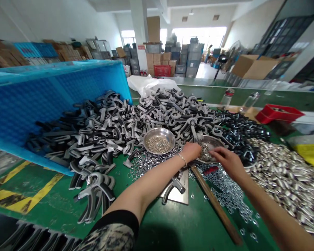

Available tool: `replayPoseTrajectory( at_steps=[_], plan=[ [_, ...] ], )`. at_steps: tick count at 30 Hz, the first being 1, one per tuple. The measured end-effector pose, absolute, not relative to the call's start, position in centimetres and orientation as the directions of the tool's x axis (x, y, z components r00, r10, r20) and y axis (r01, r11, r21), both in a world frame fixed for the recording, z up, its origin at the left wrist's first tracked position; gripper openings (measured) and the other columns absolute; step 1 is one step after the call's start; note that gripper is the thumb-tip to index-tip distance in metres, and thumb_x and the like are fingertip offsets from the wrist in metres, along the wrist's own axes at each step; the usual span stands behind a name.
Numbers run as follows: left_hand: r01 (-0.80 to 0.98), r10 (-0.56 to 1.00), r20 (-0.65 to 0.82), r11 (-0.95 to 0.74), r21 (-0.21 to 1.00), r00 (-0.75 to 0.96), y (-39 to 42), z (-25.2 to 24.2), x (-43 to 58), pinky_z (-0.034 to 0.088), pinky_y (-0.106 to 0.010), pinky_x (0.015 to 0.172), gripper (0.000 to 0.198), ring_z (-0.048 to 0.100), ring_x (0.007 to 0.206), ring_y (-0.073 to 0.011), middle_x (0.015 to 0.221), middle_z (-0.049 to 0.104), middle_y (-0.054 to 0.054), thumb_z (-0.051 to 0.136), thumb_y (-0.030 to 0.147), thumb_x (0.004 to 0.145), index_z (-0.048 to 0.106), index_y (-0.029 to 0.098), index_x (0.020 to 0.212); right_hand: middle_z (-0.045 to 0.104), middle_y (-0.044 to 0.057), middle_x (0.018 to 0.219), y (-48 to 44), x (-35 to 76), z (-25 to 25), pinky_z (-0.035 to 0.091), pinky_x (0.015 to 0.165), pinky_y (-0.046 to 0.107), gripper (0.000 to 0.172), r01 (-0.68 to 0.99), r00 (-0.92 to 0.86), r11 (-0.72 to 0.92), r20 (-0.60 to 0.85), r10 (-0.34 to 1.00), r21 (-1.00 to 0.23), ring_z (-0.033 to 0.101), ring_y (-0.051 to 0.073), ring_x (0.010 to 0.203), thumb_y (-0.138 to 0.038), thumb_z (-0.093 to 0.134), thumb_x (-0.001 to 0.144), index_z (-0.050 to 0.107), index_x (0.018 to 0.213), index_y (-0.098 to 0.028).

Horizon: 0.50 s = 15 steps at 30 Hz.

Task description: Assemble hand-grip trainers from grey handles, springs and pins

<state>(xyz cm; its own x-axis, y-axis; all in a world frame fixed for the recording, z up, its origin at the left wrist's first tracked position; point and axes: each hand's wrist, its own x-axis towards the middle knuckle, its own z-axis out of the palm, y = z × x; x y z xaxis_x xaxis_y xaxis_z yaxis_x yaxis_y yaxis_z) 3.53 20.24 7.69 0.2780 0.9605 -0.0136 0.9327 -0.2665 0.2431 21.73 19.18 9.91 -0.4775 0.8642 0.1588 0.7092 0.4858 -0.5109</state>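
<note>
My left hand (193, 152), wearing a thin bracelet, is closed at the left edge of a metal bowl (217, 140). Its fingers are mostly hidden from me, so what they hold is unclear. Small metal pins (204, 150) lie in this bowl. Over its right side my right hand (229, 161) has thumb and fingertips drawn together; anything between them is too small to make out. Below the left wrist, a grey and black handle (174, 188) rests on a metal plate (183, 195). A hammer with a wooden handle (214, 200) lies between my forearms.
A second metal bowl (159, 141) contains tiny parts. Behind it spreads a heap of grey and black handles (170, 108), spilling from a blue crate (60, 90). Loose nuts or washers (230, 195), silver cylindrical parts (290, 181) and a red bin (278, 113) are on the right.
</note>
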Motion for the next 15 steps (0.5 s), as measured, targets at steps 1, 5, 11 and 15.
replayPoseTrajectory(
  at_steps=[1,5,11,15],
  plan=[
    [0.929,0.958,-0.025,-0.269,0.253,0.284,20.3,7.5,3.3,0.047,-0.038,0.093,0.018,0.068,0.099,-0.0248,0.098,0.075,-0.012,0.059,0.021,0.088,0.075,0.016,0.093,0.074,0.005,0.089,17.7,21.5,9.7,0.052,0.070,0.030,0.030,0.637,-0.522,0.475,0.114,0.845,-0.607,0.068,0.021,0.077,-0.045,0.051,0.092,0.070,0.096,-0.022],
    [0.912,0.953,-0.035,-0.278,0.300,0.302,20.6,7.5,2.6,0.048,-0.035,0.093,0.020,0.067,0.103,-0.0230,0.104,0.074,-0.009,0.058,0.022,0.087,0.075,0.020,0.097,0.073,0.004,0.094,12.6,19.0,7.5,0.054,0.069,0.030,0.024,0.449,-0.678,0.343,-0.065,0.732,-0.825,0.069,0.018,0.071,-0.039,0.053,0.090,0.069,0.099,-0.023],
    [0.904,0.965,-0.044,-0.225,0.364,0.258,20.2,7.9,2.6,0.050,-0.033,0.091,0.020,0.066,0.105,-0.0236,0.107,0.073,-0.011,0.059,0.020,0.087,0.074,0.018,0.100,0.070,0.002,0.079,12.6,15.6,4.8,0.049,0.056,0.026,0.021,0.527,-0.657,0.384,-0.077,0.750,-0.758,0.065,0.016,0.061,-0.036,0.048,0.092,0.061,0.086,-0.020],
    [0.895,0.977,-0.060,-0.163,0.415,0.205,19.7,7.7,2.8,0.052,-0.036,0.086,0.018,0.068,0.099,-0.0268,0.103,0.073,-0.015,0.063,0.021,0.084,0.073,0.016,0.098,0.072,0.004,0.080,13.3,15.0,4.9,0.049,0.063,0.028,0.022,0.581,-0.677,0.480,-0.063,0.733,-0.657,0.067,0.019,0.070,-0.033,0.045,0.095,0.061,0.086,-0.020]
  ],
)
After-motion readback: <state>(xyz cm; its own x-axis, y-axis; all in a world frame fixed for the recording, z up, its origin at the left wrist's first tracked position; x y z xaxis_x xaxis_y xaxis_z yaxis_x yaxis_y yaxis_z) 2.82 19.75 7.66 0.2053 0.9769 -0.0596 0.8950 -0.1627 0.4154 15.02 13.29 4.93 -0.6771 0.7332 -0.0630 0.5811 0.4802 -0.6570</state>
